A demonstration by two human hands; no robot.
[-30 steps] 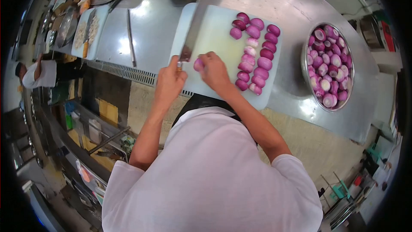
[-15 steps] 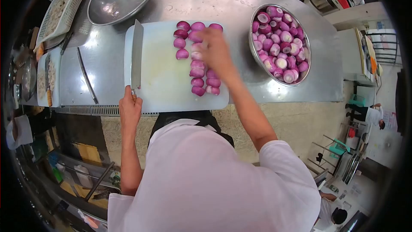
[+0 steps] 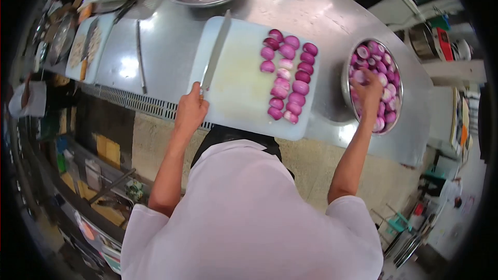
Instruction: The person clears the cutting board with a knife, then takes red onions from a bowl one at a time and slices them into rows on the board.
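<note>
Fingers: right hand point(image 3: 369, 91) in bowl point(image 3: 344, 85), grasp unclear | left hand point(image 3: 189, 111) hides cleaver point(image 3: 217, 46) handle

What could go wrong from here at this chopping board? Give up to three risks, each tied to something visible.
1. The left hand grips the cleaver, blade resting on the cutting board, while the right hand reaches sideways into the bowl. With attention split, the blade might slip.
2. The onion halves sit in rows near the board's right edge, so an arm swinging back could knock some off.
3. The peeled onions are round and heaped, so one may roll out.
</note>
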